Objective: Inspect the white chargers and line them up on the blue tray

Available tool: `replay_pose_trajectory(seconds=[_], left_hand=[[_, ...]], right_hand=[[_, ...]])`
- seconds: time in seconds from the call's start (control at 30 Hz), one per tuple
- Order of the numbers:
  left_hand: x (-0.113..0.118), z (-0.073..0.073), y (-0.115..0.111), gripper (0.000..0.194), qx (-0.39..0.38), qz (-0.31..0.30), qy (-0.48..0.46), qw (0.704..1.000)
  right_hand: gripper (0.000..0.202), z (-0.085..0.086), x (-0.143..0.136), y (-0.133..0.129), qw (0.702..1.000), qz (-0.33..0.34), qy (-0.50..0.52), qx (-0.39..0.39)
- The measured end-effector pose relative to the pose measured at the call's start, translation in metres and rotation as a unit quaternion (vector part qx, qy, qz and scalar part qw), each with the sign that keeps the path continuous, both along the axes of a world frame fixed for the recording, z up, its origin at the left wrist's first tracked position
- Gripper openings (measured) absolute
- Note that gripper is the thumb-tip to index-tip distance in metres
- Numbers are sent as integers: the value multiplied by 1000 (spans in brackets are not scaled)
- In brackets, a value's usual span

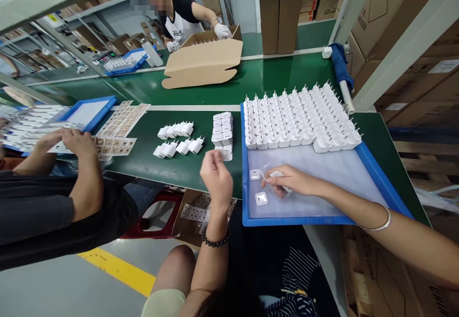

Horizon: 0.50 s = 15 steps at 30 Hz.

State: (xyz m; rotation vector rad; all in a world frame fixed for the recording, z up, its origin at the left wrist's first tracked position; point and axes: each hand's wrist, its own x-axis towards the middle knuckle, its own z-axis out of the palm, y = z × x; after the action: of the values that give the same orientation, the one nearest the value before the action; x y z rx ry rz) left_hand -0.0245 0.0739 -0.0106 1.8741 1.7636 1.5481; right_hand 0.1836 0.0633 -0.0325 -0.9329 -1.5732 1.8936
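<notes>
— White plug where?
— Near end of the blue tray, under the right hand, whose grip is closed on it. Two more loose plugs lie just beside, on the tray's clear liner.
— And the left hand?
— Raised over the tabletop edge, fingertips pinched together; what they pinch, I cannot tell.
— Farther along?
— Rows of plugs fill the tray's far half. Small plug groups sit on the tabletop. Beyond, a gloved person reaches into a cardboard box.
</notes>
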Motion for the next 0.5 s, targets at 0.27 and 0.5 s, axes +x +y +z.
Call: replay_pose_trajectory(seconds=[0.27,0.5], left_hand=[[12,-15,-26,20,-60,-196,205,957],[37,-25,-37,35,-29,-216,215,952]], right_hand=[[52,-11,-2,14,981,-162,42,-95],[58,-10,-7,6,975,-183,36,-121]])
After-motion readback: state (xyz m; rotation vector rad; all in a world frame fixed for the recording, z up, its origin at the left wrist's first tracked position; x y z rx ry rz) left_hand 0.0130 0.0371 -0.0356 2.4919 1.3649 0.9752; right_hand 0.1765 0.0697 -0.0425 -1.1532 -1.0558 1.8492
